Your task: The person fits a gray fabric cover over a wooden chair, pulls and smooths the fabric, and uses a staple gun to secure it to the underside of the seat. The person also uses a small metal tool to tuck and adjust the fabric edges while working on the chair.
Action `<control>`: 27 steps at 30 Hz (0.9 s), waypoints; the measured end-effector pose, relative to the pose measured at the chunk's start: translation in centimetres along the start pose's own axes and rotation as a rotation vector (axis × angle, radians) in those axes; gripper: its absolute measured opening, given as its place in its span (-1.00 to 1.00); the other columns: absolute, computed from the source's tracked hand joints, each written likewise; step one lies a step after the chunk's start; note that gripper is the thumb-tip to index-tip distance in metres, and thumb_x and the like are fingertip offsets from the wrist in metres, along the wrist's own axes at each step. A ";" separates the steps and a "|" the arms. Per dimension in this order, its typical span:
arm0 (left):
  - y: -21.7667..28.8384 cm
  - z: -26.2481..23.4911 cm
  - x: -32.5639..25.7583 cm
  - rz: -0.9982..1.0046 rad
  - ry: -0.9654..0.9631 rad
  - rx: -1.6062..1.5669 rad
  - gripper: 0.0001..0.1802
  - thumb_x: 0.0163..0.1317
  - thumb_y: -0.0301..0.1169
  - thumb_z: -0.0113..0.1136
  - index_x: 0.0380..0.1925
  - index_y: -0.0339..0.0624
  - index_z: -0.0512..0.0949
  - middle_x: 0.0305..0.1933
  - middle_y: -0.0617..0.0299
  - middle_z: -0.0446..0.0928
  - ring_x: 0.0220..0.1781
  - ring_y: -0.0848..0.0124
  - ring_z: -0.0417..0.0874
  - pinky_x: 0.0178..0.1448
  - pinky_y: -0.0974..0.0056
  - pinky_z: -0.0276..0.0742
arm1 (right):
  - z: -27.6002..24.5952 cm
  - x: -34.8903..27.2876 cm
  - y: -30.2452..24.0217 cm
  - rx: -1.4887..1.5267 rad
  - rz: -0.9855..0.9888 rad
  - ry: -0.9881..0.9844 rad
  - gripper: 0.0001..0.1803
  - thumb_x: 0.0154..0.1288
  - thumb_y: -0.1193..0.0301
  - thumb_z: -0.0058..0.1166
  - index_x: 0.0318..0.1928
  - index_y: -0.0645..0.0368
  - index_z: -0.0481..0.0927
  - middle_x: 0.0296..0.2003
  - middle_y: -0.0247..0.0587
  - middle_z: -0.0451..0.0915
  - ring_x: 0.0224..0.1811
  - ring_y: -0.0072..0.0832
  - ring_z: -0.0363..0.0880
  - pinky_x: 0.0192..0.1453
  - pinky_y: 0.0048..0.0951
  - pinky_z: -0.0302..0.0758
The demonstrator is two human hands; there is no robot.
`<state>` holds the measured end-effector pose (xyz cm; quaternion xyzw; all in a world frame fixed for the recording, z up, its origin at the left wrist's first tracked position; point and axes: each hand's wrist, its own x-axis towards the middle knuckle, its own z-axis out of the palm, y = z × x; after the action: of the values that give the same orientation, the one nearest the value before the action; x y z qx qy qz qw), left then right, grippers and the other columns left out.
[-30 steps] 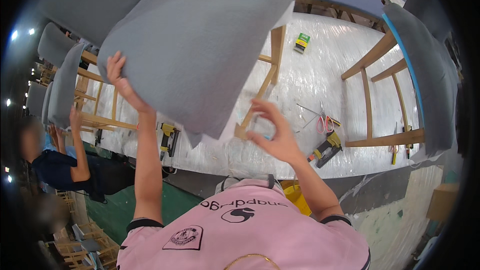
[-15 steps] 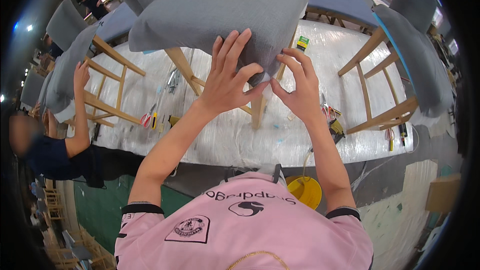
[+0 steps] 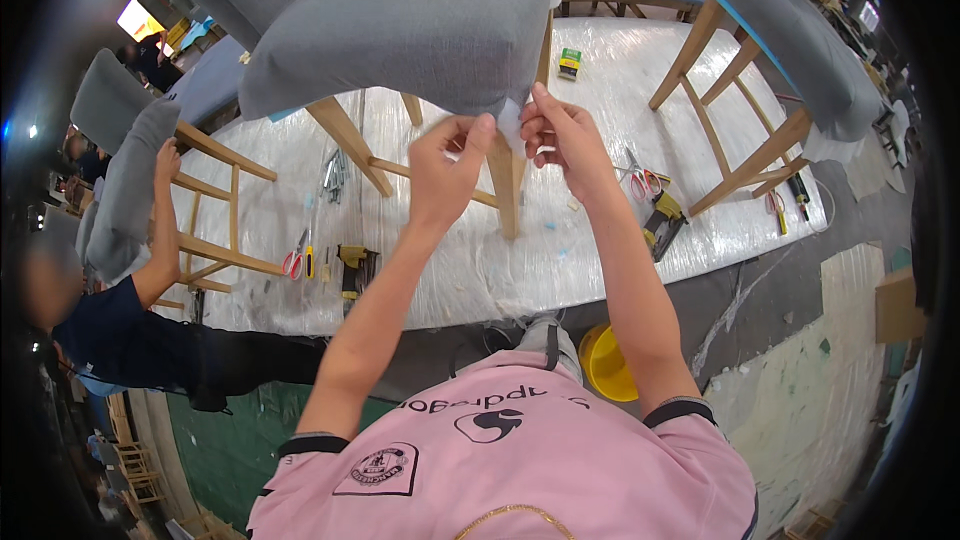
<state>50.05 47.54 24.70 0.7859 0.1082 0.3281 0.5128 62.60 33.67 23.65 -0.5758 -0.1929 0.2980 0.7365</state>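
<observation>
Two hands pinch the grey chair's (image 3: 420, 20) fabric corner (image 3: 510, 120) beside its wooden leg (image 3: 508, 180): left hand (image 3: 445, 175), right hand (image 3: 562, 135). Uneven pulling could pucker it.

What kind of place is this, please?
Probably a furniture upholstery workshop. Grey padded chairs with bare wooden legs stand on a wrapped worktable, with scissors and a staple gun lying about. Both hands, left hand and right hand, pinch the seat fabric.

Both arms raised, left hand (image 3: 447, 172), right hand (image 3: 562, 132), fingers pinching
</observation>
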 end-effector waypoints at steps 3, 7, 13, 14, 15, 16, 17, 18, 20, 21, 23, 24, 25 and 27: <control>0.1 0.5 0.7 -0.459 -0.088 -0.405 -0.44 0.37 0.10 0.24 -0.39 -0.26 0.68 -0.54 0.34 0.55 -0.41 0.52 0.57 -0.21 0.38 0.47 | 0.4 0.6 -0.2 0.204 0.107 -0.046 -0.51 0.38 -0.09 0.20 -0.23 0.13 0.60 -0.47 -0.39 0.61 -0.55 -0.64 0.55 -0.56 -0.61 0.39; -0.3 1.0 1.7 -0.500 -0.082 -0.567 -0.47 0.31 0.10 0.32 -0.40 -0.23 0.65 -0.54 0.33 0.54 -0.41 0.51 0.55 -0.21 0.36 0.47 | 0.6 0.7 0.0 0.351 0.070 -0.051 -0.57 0.36 -0.05 0.26 -0.21 0.07 0.58 -0.47 -0.44 0.60 -0.56 -0.68 0.52 -0.59 -0.65 0.36; -1.0 1.1 1.5 -0.423 -0.099 -0.528 -0.55 0.31 0.05 0.35 -0.43 -0.13 0.60 -0.46 0.33 0.54 -0.40 0.53 0.53 -0.18 0.36 0.48 | 1.3 0.1 -0.3 0.403 0.138 -0.081 -0.64 0.38 -0.01 0.26 -0.21 -0.01 0.57 -0.46 -0.49 0.59 -0.58 -0.72 0.48 -0.61 -0.66 0.35; -1.4 1.0 1.5 -0.408 -0.127 -0.527 -0.59 0.32 0.02 0.36 -0.43 -0.09 0.60 -0.42 0.35 0.54 -0.38 0.55 0.53 -0.15 0.35 0.48 | 0.9 0.3 0.1 0.421 0.164 -0.104 -0.65 0.38 0.00 0.25 -0.21 -0.02 0.57 -0.46 -0.49 0.59 -0.58 -0.72 0.48 -0.61 -0.67 0.35; -1.6 1.2 1.4 -0.397 -0.124 -0.544 -0.58 0.32 0.02 0.36 -0.44 -0.09 0.59 -0.43 0.35 0.54 -0.38 0.55 0.53 -0.16 0.36 0.48 | 0.4 0.5 0.5 0.440 0.189 -0.128 -0.67 0.39 0.00 0.25 -0.21 -0.03 0.57 -0.45 -0.49 0.60 -0.58 -0.73 0.48 -0.61 -0.68 0.35; -1.8 1.6 1.2 -0.385 -0.122 -0.561 -0.57 0.32 0.03 0.36 -0.44 -0.10 0.59 -0.43 0.34 0.54 -0.38 0.55 0.53 -0.16 0.36 0.48 | -0.2 0.6 0.8 0.458 0.190 -0.157 -0.68 0.39 0.01 0.25 -0.20 -0.03 0.57 -0.45 -0.50 0.60 -0.58 -0.73 0.48 -0.61 -0.67 0.34; -1.8 1.8 1.0 -0.374 -0.116 -0.575 -0.57 0.32 0.03 0.36 -0.44 -0.11 0.58 -0.43 0.34 0.54 -0.38 0.55 0.53 -0.17 0.37 0.47 | -0.4 0.8 0.9 0.478 0.192 -0.190 -0.69 0.40 0.02 0.24 -0.19 -0.03 0.57 -0.45 -0.50 0.60 -0.57 -0.73 0.48 -0.61 -0.67 0.33; -1.8 2.2 0.8 -0.378 -0.104 -0.585 -0.56 0.32 0.03 0.36 -0.44 -0.11 0.58 -0.43 0.33 0.54 -0.38 0.55 0.53 -0.18 0.37 0.47 | -0.6 0.9 1.0 0.499 0.195 -0.223 -0.70 0.41 0.03 0.24 -0.19 -0.03 0.57 -0.45 -0.51 0.59 -0.57 -0.73 0.49 -0.62 -0.66 0.32; -1.8 2.8 0.4 -0.386 -0.082 -0.611 -0.55 0.33 0.03 0.35 -0.44 -0.13 0.57 -0.44 0.32 0.54 -0.39 0.55 0.52 -0.21 0.38 0.46 | -0.3 0.4 0.4 0.419 0.186 -0.147 -0.71 0.42 0.05 0.23 -0.22 -0.03 0.57 -0.45 -0.51 0.60 -0.57 -0.74 0.47 -0.61 -0.67 0.29; -1.8 2.8 0.4 -0.370 -0.071 -0.613 -0.55 0.33 0.03 0.35 -0.44 -0.13 0.57 -0.44 0.32 0.54 -0.40 0.55 0.52 -0.23 0.39 0.45 | 0.1 0.2 0.1 0.378 0.183 -0.107 -0.71 0.42 0.05 0.22 -0.24 -0.03 0.57 -0.45 -0.52 0.60 -0.57 -0.74 0.47 -0.60 -0.67 0.28; -2.0 2.9 0.3 -0.343 -0.057 -0.620 -0.55 0.34 0.03 0.34 -0.43 -0.15 0.57 -0.44 0.31 0.54 -0.41 0.54 0.51 -0.26 0.39 0.43 | 0.3 0.4 0.1 0.414 0.169 -0.107 -0.71 0.43 0.06 0.22 -0.29 -0.03 0.56 -0.47 -0.53 0.57 -0.58 -0.75 0.40 -0.59 -0.66 0.23; -2.3 3.1 0.2 -0.346 -0.049 -0.611 -0.54 0.34 0.03 0.34 -0.43 -0.16 0.57 -0.44 0.31 0.54 -0.41 0.54 0.51 -0.27 0.40 0.42 | 0.2 0.5 0.2 0.432 0.163 -0.102 -0.70 0.44 0.07 0.21 -0.32 -0.03 0.56 -0.48 -0.54 0.55 -0.59 -0.75 0.37 -0.59 -0.65 0.20; -2.7 3.4 0.2 -0.349 -0.042 -0.601 -0.54 0.34 0.02 0.33 -0.43 -0.17 0.57 -0.44 0.31 0.54 -0.42 0.54 0.51 -0.28 0.40 0.42 | -0.3 0.6 0.3 0.439 0.160 -0.122 -0.68 0.44 0.06 0.21 -0.35 -0.03 0.54 -0.49 -0.54 0.53 -0.59 -0.75 0.34 -0.59 -0.64 0.18; -2.8 3.4 0.2 -0.335 -0.028 -0.586 -0.54 0.35 0.02 0.33 -0.43 -0.18 0.57 -0.45 0.31 0.54 -0.42 0.55 0.51 -0.30 0.40 0.40 | -0.5 1.0 0.7 0.461 0.151 -0.179 -0.63 0.45 0.05 0.19 -0.41 -0.02 0.52 -0.52 -0.54 0.48 -0.61 -0.74 0.28 -0.59 -0.63 0.13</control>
<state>52.85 46.40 21.43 0.5808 0.1300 0.2457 0.7651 63.55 34.04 22.78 -0.3767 -0.1407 0.4378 0.8041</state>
